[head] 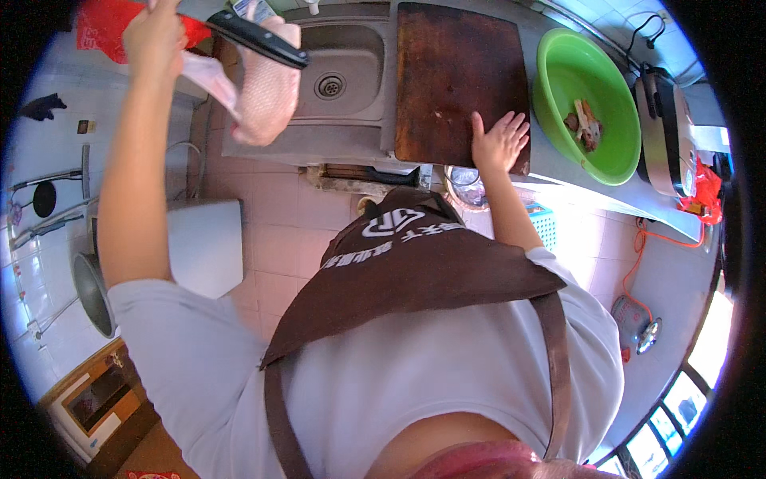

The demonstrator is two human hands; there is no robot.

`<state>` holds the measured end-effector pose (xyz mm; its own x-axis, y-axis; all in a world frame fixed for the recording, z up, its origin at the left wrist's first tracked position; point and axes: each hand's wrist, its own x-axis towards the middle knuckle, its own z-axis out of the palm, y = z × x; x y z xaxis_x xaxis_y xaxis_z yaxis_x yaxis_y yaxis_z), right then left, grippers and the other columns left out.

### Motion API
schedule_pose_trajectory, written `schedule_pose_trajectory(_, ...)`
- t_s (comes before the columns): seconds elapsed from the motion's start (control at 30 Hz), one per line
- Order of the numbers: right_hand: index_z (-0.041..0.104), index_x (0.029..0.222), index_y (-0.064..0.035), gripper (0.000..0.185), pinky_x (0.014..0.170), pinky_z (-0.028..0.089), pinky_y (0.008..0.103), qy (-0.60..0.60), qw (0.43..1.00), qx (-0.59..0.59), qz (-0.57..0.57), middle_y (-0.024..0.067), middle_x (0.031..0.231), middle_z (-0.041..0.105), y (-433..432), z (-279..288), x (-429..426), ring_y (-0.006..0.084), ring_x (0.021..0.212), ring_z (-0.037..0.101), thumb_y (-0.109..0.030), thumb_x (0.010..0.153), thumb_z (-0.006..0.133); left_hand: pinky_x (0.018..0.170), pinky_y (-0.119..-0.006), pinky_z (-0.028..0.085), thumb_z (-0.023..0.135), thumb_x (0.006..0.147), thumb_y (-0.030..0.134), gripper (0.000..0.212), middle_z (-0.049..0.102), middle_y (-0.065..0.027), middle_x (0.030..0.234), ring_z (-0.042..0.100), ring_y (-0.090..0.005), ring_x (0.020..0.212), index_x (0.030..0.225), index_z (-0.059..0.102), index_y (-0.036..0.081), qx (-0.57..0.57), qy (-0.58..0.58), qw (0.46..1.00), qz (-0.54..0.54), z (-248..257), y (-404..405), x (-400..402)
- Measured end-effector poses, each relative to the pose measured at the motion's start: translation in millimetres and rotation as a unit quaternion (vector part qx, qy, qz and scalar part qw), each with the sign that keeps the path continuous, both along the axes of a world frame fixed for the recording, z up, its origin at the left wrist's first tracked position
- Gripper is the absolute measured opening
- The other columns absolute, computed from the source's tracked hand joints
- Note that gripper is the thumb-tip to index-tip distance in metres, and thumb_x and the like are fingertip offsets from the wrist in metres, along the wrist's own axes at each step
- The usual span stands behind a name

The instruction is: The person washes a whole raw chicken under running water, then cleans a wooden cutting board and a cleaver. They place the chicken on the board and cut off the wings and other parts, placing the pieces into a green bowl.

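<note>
At the upper left, my left hand (157, 45) is raised and closed around the thin end of a piece of raw poultry (269, 96). Its pale, bumpy-skinned body hangs past the sink's left edge. A black riveted handle (257, 39) crosses in front of the meat; its other end is hidden near my hand, and I cannot tell whether my hand grips it too. My right hand (501, 139) lies flat with fingers spread on the near right corner of a dark wooden cutting board (458, 72). Right of the board, a green plastic basin (547, 108) contains several raw bony pieces (587, 127).
A steel sink (353, 60) with a drain lies left of the board. Red plastic (105, 30) is behind my left hand. A rice cooker (667, 129) stands beyond the basin. Below the counter are a blue plastic basket (541, 224) and an orange hose (628, 272) leading to a grey cylinder (631, 317).
</note>
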<state>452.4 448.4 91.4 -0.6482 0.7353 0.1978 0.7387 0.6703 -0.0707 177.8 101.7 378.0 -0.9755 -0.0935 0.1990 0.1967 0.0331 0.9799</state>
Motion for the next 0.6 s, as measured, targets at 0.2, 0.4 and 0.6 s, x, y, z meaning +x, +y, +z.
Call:
schedule_pose_trajectory(0.2,0.026,0.139,0.0062,0.092,0.111,0.013,0.0502,0.101,0.985,-0.058,0.128,0.0246,0.146,0.022,-118.9,-5.4,-132.9,0.0416,0.136,0.017,-0.069,0.085,0.032,0.037,-0.023,0.02,0.069,0.079,0.018,0.029,0.031,0.0046,0.048,0.027,-0.0062,0.038,0.068,0.043,0.011,-0.043,-0.008,0.999,0.021,22.7,-23.6,17.4)
schedule_pose_trajectory(0.4,0.036,0.139,-0.0137,0.066,0.108,0.024,0.048,-0.129,0.859,-0.331,0.369,0.0138,0.148,0.026,-190.8,52.8,-195.5,0.0332,0.134,0.029,-0.048,0.085,0.056,0.037,-0.024,0.021,0.068,0.079,0.015,0.024,0.032,0.0046,0.049,0.028,-0.0058,0.038,0.069,0.046,0.01,-0.079,0.006,0.995,0.056,22.1,-52.0,18.7)
schedule_pose_trajectory(0.6,0.063,0.107,-0.0083,0.03,0.093,0.043,0.0386,0.268,0.834,-0.207,0.436,0.0131,0.122,0.055,-80.7,17.0,-92.7,0.0299,0.112,0.053,-0.022,0.081,0.066,0.038,-0.024,0.02,0.069,0.078,0.016,0.024,0.032,0.0046,0.051,0.025,-0.0061,0.038,0.071,0.047,0.01,-0.04,-0.033,0.998,0.046,6.2,-47.9,7.6)
